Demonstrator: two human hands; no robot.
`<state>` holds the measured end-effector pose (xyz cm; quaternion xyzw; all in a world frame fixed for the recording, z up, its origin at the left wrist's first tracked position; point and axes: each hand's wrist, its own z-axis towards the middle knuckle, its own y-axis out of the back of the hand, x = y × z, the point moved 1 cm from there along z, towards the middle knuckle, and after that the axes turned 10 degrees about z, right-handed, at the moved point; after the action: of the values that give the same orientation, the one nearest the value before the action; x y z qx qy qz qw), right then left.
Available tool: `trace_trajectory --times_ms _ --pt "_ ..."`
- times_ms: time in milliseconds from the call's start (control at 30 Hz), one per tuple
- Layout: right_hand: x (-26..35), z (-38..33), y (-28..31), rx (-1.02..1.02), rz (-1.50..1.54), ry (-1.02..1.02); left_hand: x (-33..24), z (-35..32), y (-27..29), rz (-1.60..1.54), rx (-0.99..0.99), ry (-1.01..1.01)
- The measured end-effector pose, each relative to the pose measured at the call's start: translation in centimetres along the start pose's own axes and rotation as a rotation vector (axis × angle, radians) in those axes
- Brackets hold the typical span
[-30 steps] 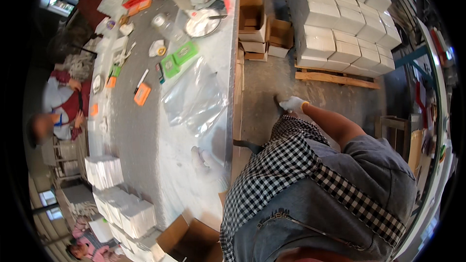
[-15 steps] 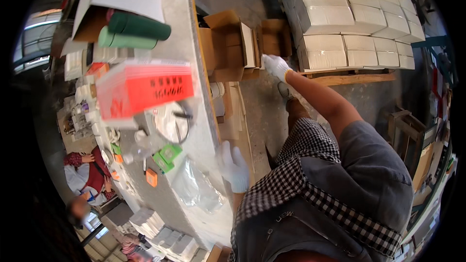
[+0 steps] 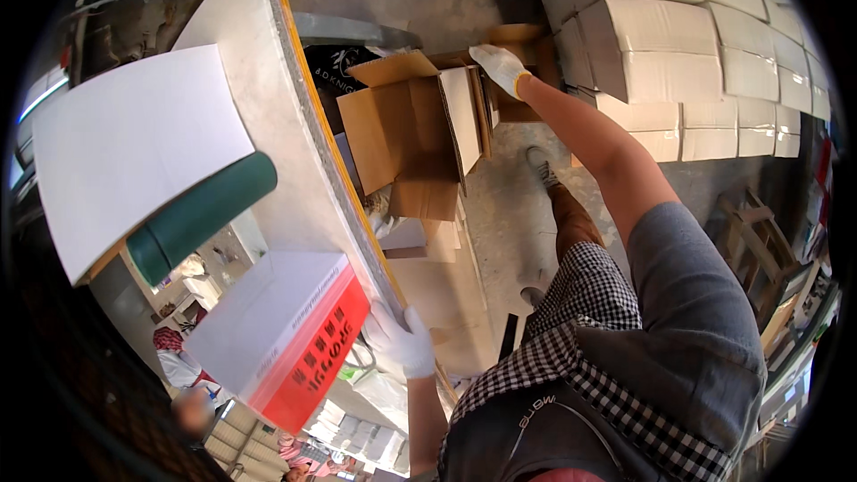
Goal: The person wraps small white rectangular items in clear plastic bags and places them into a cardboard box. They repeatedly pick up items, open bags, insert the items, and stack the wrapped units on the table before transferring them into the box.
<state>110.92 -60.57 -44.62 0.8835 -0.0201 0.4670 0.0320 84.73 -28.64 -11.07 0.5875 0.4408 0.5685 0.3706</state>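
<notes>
My left hand [image 3: 402,339], in a white glove, is open at the edge of the worktable [image 3: 295,187], thumb apart from the fingers. It is beside a stack of red-and-white printed packages [image 3: 308,339]. My right arm stretches forward; the gloved right hand [image 3: 502,69] has its fingers extended over the top of upright cardboard pieces [image 3: 482,112]. What the fingertips touch is hard to make out. Left of them stands a brown carton [image 3: 393,125] with its flaps up, and a pale panel [image 3: 458,116] rises at its right side.
White cartons [image 3: 661,45] are stacked at the right. On the table lie a dark green cylinder [image 3: 201,214] and a white open box [image 3: 134,143]. A wooden frame [image 3: 759,232] stands far right. Other people sit beyond the table, one in a checked sleeve [image 3: 170,339].
The view has shifted forward and turned. My right hand has moved farther forward, to the top of the upright cardboard. My left hand has come closer to the red-and-white packages.
</notes>
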Motion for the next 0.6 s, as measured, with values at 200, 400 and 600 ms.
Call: trace_trajectory --times_ms 200,400,600 --pt "-0.3 8.5 -2.3 0.243 -0.097 -0.113 0.3 1.0 -1.3 0.003 -0.16 -0.069" --pt "-0.9 12.9 -6.2 0.509 -0.246 -0.184 0.9 -0.4 -1.7 0.064 -0.228 -0.154" --pt "-3.8 13.6 -8.6 0.731 -0.323 -0.34 2.0 -2.7 -2.4 0.17 -0.149 -0.138"
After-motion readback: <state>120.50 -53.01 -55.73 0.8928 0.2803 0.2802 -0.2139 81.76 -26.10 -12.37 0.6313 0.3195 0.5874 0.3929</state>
